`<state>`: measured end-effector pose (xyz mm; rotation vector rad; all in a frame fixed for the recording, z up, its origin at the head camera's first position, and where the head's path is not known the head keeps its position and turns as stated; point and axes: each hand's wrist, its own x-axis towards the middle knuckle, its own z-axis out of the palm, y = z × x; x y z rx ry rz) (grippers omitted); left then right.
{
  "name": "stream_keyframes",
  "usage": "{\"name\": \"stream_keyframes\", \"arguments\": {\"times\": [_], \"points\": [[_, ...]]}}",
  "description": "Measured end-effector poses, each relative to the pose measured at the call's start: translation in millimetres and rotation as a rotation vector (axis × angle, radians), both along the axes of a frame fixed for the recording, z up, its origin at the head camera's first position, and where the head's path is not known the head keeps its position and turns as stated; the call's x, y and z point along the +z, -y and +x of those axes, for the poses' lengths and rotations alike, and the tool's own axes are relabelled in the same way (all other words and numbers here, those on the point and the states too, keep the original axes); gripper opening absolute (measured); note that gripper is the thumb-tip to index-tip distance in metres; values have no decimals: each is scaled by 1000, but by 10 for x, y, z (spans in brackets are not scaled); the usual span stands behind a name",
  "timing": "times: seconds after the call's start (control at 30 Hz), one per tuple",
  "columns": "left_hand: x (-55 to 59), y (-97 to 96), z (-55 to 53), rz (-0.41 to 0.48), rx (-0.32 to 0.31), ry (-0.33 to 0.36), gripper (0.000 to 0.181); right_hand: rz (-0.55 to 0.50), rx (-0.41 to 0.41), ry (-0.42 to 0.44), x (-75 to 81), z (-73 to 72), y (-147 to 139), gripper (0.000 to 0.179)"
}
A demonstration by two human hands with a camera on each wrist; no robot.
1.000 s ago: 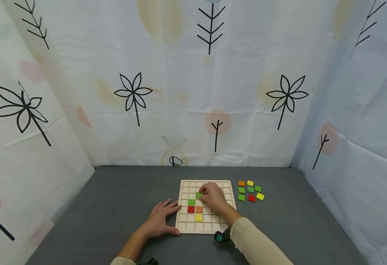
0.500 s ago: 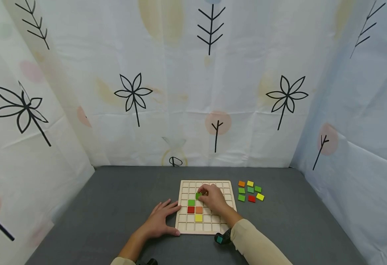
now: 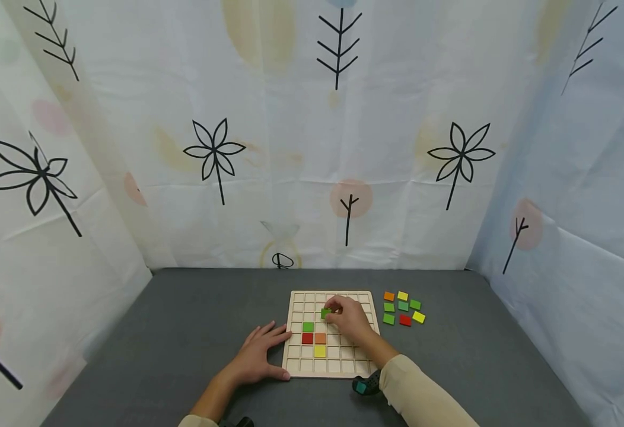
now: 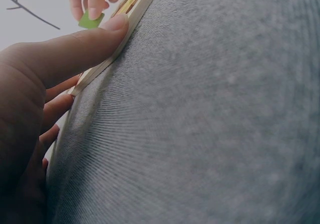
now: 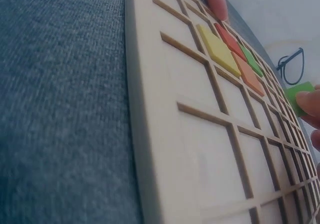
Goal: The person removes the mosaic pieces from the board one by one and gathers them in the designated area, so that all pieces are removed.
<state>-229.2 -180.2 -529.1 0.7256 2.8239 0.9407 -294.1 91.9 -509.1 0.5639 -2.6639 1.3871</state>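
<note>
A wooden grid board (image 3: 293, 369) lies on the dark table, with a green tile (image 3: 308, 327), a red tile (image 3: 307, 338), an orange tile (image 3: 320, 338) and a yellow tile (image 3: 320, 351) in its cells. My right hand (image 3: 350, 320) pinches another green tile (image 3: 325, 313) between thumb and fingers over the board's upper middle. In the left wrist view this green tile (image 4: 90, 21) looks raised above the board. My left hand (image 3: 258, 354) lies with fingers spread, its fingertips and thumb touching the board's left edge. The cells under my right hand are hidden.
Several loose tiles lie to the right of the board, among them an orange tile (image 3: 389, 296), a red tile (image 3: 405, 320) and a yellow tile (image 3: 419, 317). A printed cloth (image 3: 312, 225) stands behind the grey tabletop (image 3: 210, 296).
My right hand has shifted slightly right with the green tile, after a small move left. My left hand stays at the board's edge.
</note>
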Motion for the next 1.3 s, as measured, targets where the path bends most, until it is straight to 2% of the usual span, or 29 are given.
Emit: {"name": "stream_keyframes", "arguments": {"times": [0.27,0.5,0.83,0.93,1.1,1.3], "points": [[-14,6,7,8,-2,-7,94,-34,-12,12,70,65,-133,11],[-13,2,6,0,4,-8,94,-24,-35,-35,48,62,-259,12],[-10,-1,6,-2,3,-2,95,-32,-58,-46,68,140,-417,14],[-16,-1,7,0,3,-1,94,-62,-64,-43,47,140,-485,15],[-35,-3,0,-11,5,7,95,-98,-111,-39,34,146,-610,16],[-21,-3,-6,-11,9,10,95,-67,-181,-29,44,175,-754,16]]}}
